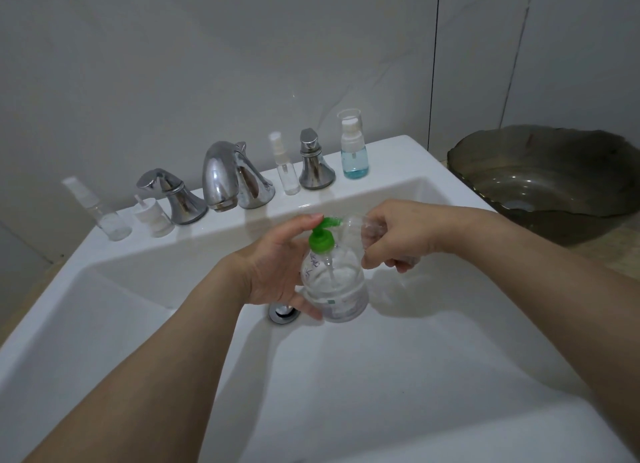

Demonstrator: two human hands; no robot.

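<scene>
White ceramic fills most of the view: a wide sink [381,386] with a flat back ledge set against a pale tiled wall [207,47]. To the right of the sink stands a dark, smoky glass bowl [540,185] with a wavy rim.

Both forearms reach in over the basin. The left hand [277,268] grips a clear pump bottle [334,289] from its left side, fingers wrapped round the body, with the forefinger lying on top of the green pump [322,237]. The pump bottle is held in the air above the basin, leaning slightly, with clear liquid in its lower part. The right hand [398,234] is curled round a small clear bottle [360,225], tipped on its side so that its open mouth meets the green nozzle.

On the ledge a chrome spout [221,175] sits in the middle, with a chrome left handle [173,196] and a chrome right handle [315,161] on either side. A capped bottle of blue liquid [354,151] stands at the far right of the row, and a slim clear spray bottle [286,166] stands between the spout and the right handle. At the far left are a taller clear spray bottle [100,210] and, just beside it, a short clear bottle [154,218] with a white top.

Partly hidden behind the left hand's fingers, a chrome drain [282,312] lies in the basin floor.
</scene>
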